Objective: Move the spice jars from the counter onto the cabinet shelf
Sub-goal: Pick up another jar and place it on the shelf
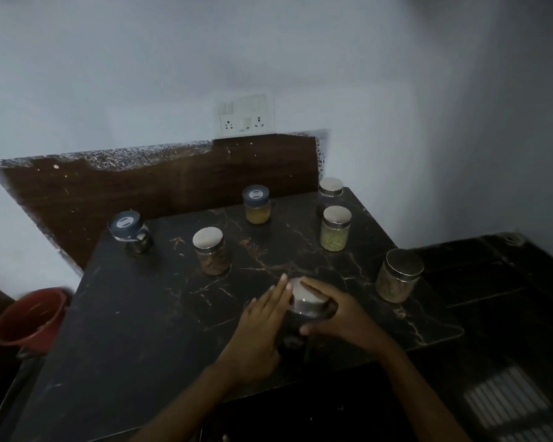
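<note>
Several spice jars stand on a black marble counter (160, 317). Nearest me is a steel-lidded jar (305, 299), held between both hands: my left hand (262, 327) lies flat against its left side, and my right hand (336, 317) wraps around its right side. Other jars stand apart: a brown-filled one (212, 252), a green-filled one (335, 228), one at the right edge (398, 275), a yellow one with a dark lid (257, 204), a dark-lidded one at the left (130, 232) and one at the back right corner (331, 188). No cabinet shelf is in view.
A red bucket (29, 320) sits on the floor left of the counter. A wooden backboard (141, 186) rises behind the counter, with a wall socket plate (246, 116) above it. A lower dark surface (492, 282) lies to the right.
</note>
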